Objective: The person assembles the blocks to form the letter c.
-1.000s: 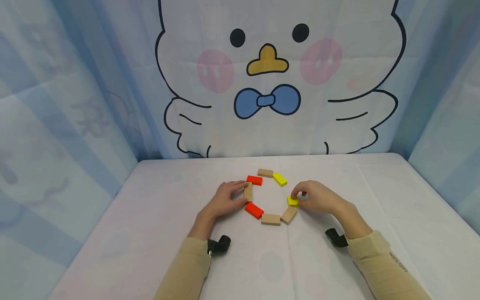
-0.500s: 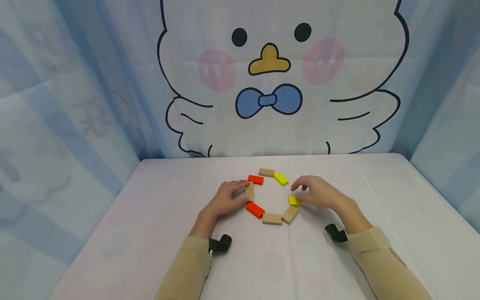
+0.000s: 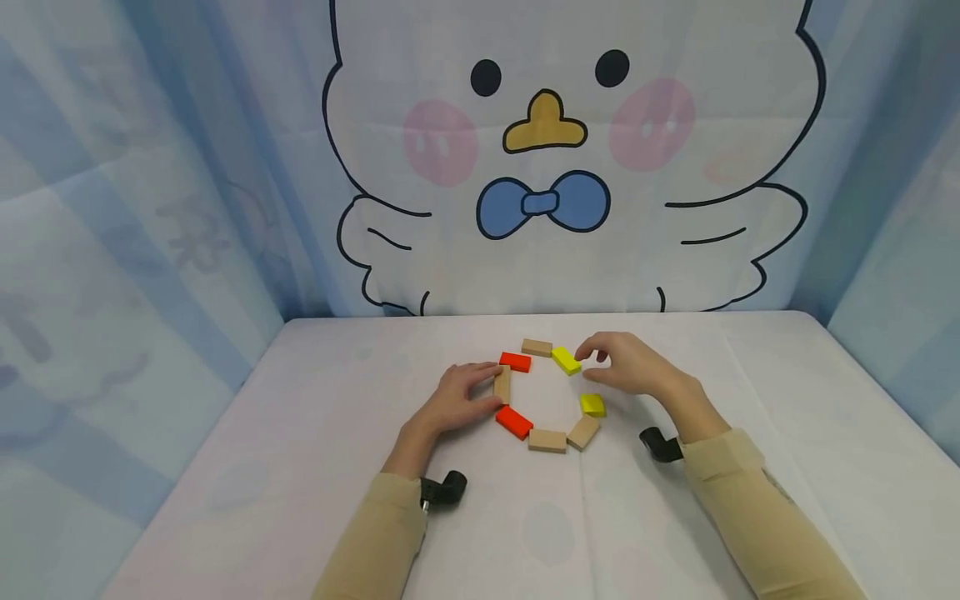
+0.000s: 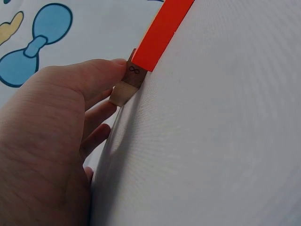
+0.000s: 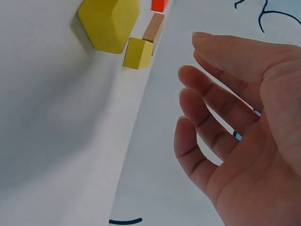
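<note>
— What have you got?
— My left hand [image 3: 459, 396] pinches the wooden block [image 3: 502, 386] at left, beside the near red block [image 3: 514, 422].
— And the other?
— My right hand [image 3: 633, 363], thumb and fingers parted, holds nothing, just right of the far yellow block [image 3: 566, 361].

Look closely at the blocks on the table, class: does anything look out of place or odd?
Yes: on the right, a gap separates the upper yellow block from the lower yellow block. It looks odd because the other blocks sit close together in a rough ring. I see nothing spilled or damaged.
</note>
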Tool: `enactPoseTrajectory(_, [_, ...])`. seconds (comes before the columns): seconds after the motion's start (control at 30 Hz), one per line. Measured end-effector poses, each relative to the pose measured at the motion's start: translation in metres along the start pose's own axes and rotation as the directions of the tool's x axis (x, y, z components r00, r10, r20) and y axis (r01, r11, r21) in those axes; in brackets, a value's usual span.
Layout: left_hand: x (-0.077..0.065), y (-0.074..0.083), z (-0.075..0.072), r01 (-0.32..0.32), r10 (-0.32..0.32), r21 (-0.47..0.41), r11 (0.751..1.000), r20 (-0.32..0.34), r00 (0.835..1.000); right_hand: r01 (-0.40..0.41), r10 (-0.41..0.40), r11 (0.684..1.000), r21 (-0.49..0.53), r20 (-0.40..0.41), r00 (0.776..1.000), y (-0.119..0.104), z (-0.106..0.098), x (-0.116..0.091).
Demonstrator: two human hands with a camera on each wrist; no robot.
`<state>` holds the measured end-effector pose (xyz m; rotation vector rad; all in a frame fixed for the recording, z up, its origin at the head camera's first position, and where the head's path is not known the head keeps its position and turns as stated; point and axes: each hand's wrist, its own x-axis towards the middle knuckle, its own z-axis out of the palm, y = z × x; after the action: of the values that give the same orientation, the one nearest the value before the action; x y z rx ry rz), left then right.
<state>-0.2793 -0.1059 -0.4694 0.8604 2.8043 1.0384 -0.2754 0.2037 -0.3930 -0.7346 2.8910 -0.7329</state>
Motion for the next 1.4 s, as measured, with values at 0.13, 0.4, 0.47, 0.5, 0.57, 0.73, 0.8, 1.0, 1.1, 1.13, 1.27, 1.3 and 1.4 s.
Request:
enactPoseTrajectory(0.13, [0.001, 0.002, 0.0, 0.006, -0.006, -0.004, 1.0, 0.002, 1.0, 0.002, -0.002, 1.0, 0.0, 0.005, 1.0, -0.003, -0.002, 0.008])
enactPoseTrajectory(0.4, [0.0, 0.003, 0.0, 0.018, -0.018, 0.001, 1.0, 0.007, 1.0, -0.004, 0.004, 1.0, 0.009, 0.021, 1.0, -0.009, -0.006, 0.028])
enactPoseTrajectory(0.47, [0.0, 0.003, 0.0, 0.016, -0.016, -0.002, 1.0, 0.009, 1.0, -0.013, 0.012, 1.0, 0.014, 0.034, 0.999, -0.011, -0.007, 0.032])
enactPoseTrajectory(0.5, [0.0, 0.004, 0.0, 0.018, -0.018, -0.003, 1.0, 0.012, 1.0, -0.016, 0.015, 1.0, 0.017, 0.04, 0.999, -0.013, -0.007, 0.035])
enactPoseTrajectory(0.57, [0.0, 0.005, 0.0, 0.021, -0.021, -0.004, 1.0, 0.015, 1.0, -0.017, 0.016, 1.0, 0.024, 0.048, 0.999, -0.017, -0.008, 0.04])
enactPoseTrajectory(0.73, [0.001, 0.005, 0.0, 0.031, -0.031, 0.003, 1.0, 0.022, 0.999, -0.031, 0.028, 0.999, 0.031, 0.068, 0.997, -0.025, -0.004, 0.055])
enactPoseTrajectory(0.8, [0.001, 0.004, 0.0, 0.035, -0.035, 0.012, 0.999, 0.023, 0.999, -0.04, 0.037, 0.999, 0.031, 0.08, 0.996, -0.029, -0.001, 0.06])
enactPoseTrajectory(1.0, [0.001, 0.002, -0.002, 0.025, -0.025, 0.007, 1.0, 0.013, 1.0, -0.026, 0.023, 0.999, 0.037, 0.083, 0.996, -0.035, 0.008, 0.074])
enactPoseTrajectory(1.1, [0.0, 0.001, -0.002, 0.019, -0.019, -0.003, 1.0, 0.018, 1.0, -0.008, 0.005, 0.999, 0.034, 0.091, 0.996, -0.036, 0.011, 0.079])
enactPoseTrajectory(1.13, [0.0, 0.001, -0.001, 0.017, -0.017, -0.005, 1.0, 0.019, 1.0, -0.007, 0.004, 0.999, 0.035, 0.098, 0.995, -0.036, 0.012, 0.081])
enactPoseTrajectory(1.27, [0.0, 0.001, -0.002, 0.008, -0.008, 0.0, 1.0, 0.014, 1.0, -0.028, 0.02, 0.998, 0.058, 0.126, 0.992, -0.038, 0.016, 0.086])
enactPoseTrajectory(1.3, [0.0, 0.001, -0.002, 0.008, -0.008, 0.001, 1.0, 0.012, 1.0, -0.032, 0.023, 0.997, 0.063, 0.131, 0.991, -0.039, 0.017, 0.087])
enactPoseTrajectory(1.4, [0.001, 0.001, -0.002, 0.009, -0.009, 0.002, 1.0, 0.012, 1.0, -0.052, 0.039, 0.995, 0.085, 0.146, 0.988, -0.037, 0.02, 0.088])
